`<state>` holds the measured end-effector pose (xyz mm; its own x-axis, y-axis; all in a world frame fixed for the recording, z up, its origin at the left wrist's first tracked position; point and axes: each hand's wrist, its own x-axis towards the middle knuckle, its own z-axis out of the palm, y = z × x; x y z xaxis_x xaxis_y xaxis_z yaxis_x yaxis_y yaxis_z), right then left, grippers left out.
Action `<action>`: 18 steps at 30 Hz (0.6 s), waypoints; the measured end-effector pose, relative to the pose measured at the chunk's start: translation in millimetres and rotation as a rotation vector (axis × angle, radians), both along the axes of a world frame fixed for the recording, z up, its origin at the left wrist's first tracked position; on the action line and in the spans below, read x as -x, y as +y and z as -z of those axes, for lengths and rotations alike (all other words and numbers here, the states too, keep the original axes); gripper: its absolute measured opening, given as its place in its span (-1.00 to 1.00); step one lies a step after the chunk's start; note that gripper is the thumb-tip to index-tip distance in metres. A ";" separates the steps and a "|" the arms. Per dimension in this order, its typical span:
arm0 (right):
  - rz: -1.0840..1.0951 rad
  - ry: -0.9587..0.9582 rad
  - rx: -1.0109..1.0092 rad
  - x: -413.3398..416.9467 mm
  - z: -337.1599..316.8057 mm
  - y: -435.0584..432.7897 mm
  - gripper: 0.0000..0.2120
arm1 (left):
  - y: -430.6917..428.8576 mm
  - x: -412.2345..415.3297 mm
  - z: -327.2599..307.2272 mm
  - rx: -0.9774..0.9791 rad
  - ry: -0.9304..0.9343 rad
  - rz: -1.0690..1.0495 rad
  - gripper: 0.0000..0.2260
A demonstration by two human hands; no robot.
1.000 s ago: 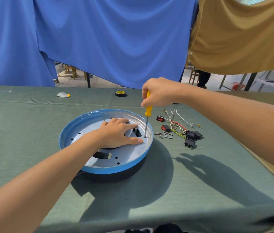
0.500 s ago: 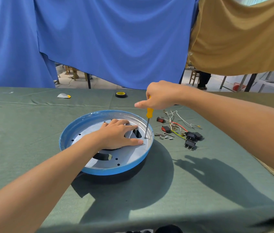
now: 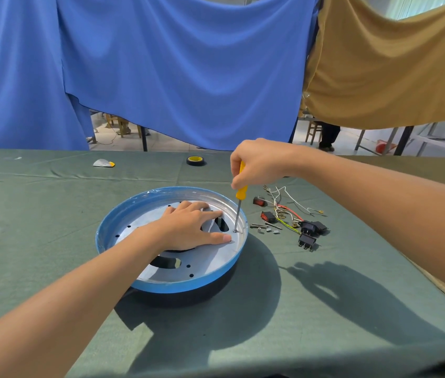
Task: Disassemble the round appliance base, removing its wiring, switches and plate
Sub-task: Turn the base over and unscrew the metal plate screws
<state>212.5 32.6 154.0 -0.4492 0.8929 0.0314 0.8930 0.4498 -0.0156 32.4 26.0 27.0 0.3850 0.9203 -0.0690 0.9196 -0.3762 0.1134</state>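
1. Presses left hand (image 3: 188, 227) flat on the plate (image 3: 210, 264) inside the base (image 3: 167, 286), fingers (image 3: 210, 213) straight.
2. Grips screwdriver (image 3: 241, 191) upright in right hand (image 3: 259, 162), fingers curled round its handle, tip on a screw (image 3: 235, 230) at plate's right edge.
3. Mid-surface (image 3: 52, 219): base; just right, loose wires (image 3: 284, 211), switches (image 3: 308, 228).
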 end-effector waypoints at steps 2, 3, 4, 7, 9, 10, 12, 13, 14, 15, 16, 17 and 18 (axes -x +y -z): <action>0.016 -0.027 0.016 0.6 0.0 0.6 -0.72 | -0.6 -0.7 -0.7 0.001 0.002 -0.001 -0.15; 0.030 -0.043 0.005 0.6 0.9 1.3 -0.60 | -1.1 -0.9 -0.9 0.000 0.002 -0.001 -0.15; 0.043 -0.053 -0.020 0.6 2.1 1.8 -0.50 | -1.6 -0.9 -1.0 -0.001 0.001 -0.001 -0.15; 0.056 -0.054 -0.052 0.8 2.5 1.6 -0.49 | -2.5 -0.9 -1.1 -0.006 -0.001 0.003 -0.15; 0.037 -0.061 -0.006 1.5 -0.7 -0.4 -0.65 | -2.5 -1.2 -1.5 -0.005 0.003 0.001 -0.15; 0.026 -0.061 0.022 1.9 -2.2 -1.4 -0.73 | -2.4 -1.4 -1.6 -0.004 0.005 -0.001 -0.15; 0.019 -0.052 0.072 2.8 -4.1 -2.3 -0.81 | -2.0 -1.5 -1.6 -0.004 0.008 -0.004 -0.15; 0.022 -0.054 0.079 3.5 -3.6 -1.8 -0.76 | -2.0 -1.3 -1.2 -0.005 0.006 -0.003 -0.15; 0.030 -0.069 0.064 4.5 -2.2 -0.9 -0.66 | -1.9 -1.1 -1.0 -0.007 0.002 0.000 -0.15; 0.042 -0.087 0.031 5.0 -0.9 -0.1 -0.55 | -2.0 -0.7 -0.7 -0.008 -0.002 0.001 -0.15; 0.053 -0.098 -0.003 5.3 0.0 0.6 -0.47 | -2.1 -0.5 -0.5 -0.007 -0.006 0.001 -0.15; 0.055 -0.098 -0.024 5.5 0.5 0.5 -0.45 | -2.0 -0.2 -0.3 -0.005 -0.009 0.000 -0.15; 0.049 -0.093 -0.024 5.6 0.4 0.4 -0.47 | -1.8 -0.1 -0.3 -0.004 -0.009 -0.001 -0.15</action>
<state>206.9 33.1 153.6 -0.4074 0.9132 0.0138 0.9109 0.4052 0.0783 32.5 24.2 27.2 0.3844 0.9211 -0.0617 0.9190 -0.3755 0.1204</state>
